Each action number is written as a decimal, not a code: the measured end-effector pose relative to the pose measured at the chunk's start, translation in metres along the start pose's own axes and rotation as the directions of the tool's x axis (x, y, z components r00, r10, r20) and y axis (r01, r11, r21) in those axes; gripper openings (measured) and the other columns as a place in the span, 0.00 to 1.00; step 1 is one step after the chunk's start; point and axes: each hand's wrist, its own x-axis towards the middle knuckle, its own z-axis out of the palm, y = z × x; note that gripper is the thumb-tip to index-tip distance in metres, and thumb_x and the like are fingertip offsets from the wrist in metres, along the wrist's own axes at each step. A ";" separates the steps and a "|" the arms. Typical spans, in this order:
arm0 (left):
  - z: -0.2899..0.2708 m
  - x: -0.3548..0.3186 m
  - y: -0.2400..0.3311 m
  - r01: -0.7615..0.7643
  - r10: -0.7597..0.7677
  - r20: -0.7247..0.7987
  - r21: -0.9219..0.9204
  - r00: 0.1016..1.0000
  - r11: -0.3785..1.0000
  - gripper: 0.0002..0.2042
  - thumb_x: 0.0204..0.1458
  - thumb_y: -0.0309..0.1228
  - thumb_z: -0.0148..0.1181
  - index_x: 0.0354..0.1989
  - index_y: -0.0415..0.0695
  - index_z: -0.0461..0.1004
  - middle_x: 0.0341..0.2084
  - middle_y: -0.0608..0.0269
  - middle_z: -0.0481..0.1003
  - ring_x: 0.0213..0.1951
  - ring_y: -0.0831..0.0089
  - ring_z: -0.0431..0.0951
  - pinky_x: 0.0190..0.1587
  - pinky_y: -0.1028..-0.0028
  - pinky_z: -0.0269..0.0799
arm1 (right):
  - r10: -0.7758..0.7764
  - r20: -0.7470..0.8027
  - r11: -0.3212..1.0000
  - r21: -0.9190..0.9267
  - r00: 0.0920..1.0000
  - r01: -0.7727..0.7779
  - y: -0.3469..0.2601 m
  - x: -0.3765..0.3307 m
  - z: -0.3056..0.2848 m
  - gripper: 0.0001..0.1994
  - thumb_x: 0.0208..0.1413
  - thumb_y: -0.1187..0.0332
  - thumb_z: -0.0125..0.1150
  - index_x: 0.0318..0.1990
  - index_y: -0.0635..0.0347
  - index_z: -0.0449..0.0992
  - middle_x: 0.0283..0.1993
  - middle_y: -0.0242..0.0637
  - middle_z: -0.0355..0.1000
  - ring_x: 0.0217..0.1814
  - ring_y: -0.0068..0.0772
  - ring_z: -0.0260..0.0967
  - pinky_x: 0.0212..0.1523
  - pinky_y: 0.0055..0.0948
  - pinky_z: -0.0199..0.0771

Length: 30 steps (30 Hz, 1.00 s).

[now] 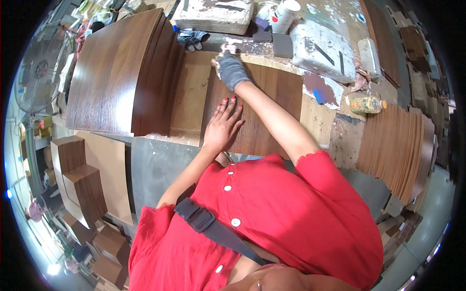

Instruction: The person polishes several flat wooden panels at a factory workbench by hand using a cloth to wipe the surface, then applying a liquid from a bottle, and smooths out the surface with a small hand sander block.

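Note:
A dark brown wood-grain panel (279,104) lies on the worktable in front of me. My left hand (223,125) is bare and rests flat on its left part, fingers stretched out, holding nothing. Reaching across the panel, my right hand (230,68) wears a grey fingerless glove and is at the far left corner. Its fingers are bent around something small and pale, which I cannot make out. To the left stands a tall stack of similar brown panels (114,72), and bare light board (187,94) shows between stack and panel.
Beyond the panel are white paint-spotted blocks (323,51), dark sanding pads (282,45), a white cylinder (286,15) and a dark cloth (193,39). A clear bottle (367,105) lies at right, near a stack of thin boards (391,148). More panel stacks (80,182) stand at lower left.

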 end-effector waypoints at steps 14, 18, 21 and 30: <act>-0.010 -0.107 -0.008 -0.060 0.067 0.014 -0.307 0.998 0.950 0.20 0.60 0.34 0.59 0.61 0.44 0.73 0.63 0.61 0.70 0.68 0.63 0.66 0.71 0.61 0.56 | -0.474 0.063 0.880 0.059 0.878 0.471 -0.100 -0.128 -0.008 0.20 0.55 0.72 0.57 0.56 0.62 0.72 0.63 0.60 0.67 0.52 0.56 0.75 0.48 0.43 0.79; -0.021 -0.139 0.001 -0.069 0.094 0.016 -0.570 0.995 0.819 0.19 0.59 0.30 0.60 0.59 0.43 0.75 0.59 0.60 0.74 0.65 0.62 0.69 0.69 0.60 0.59 | -0.619 0.112 0.777 0.230 0.777 0.586 -0.080 -0.114 -0.028 0.13 0.55 0.72 0.56 0.48 0.57 0.78 0.66 0.56 0.64 0.61 0.50 0.70 0.52 0.37 0.78; -0.032 -0.174 0.002 -0.007 -0.054 -0.084 -0.598 0.995 0.801 0.13 0.58 0.27 0.61 0.51 0.41 0.79 0.48 0.57 0.80 0.54 0.59 0.77 0.62 0.61 0.65 | -0.025 0.194 0.885 0.461 0.981 -0.069 -0.098 -0.116 -0.033 0.12 0.57 0.72 0.56 0.48 0.55 0.77 0.52 0.47 0.74 0.38 0.43 0.77 0.37 0.37 0.79; -0.051 -0.226 -0.051 0.304 -0.507 -0.151 -0.645 0.848 0.701 0.14 0.64 0.26 0.48 0.31 0.41 0.82 0.29 0.57 0.80 0.34 0.61 0.74 0.45 0.65 0.66 | -0.271 -0.026 0.860 0.442 0.962 0.254 -0.147 -0.217 -0.086 0.12 0.51 0.72 0.56 0.44 0.54 0.76 0.45 0.39 0.75 0.47 0.43 0.73 0.45 0.37 0.75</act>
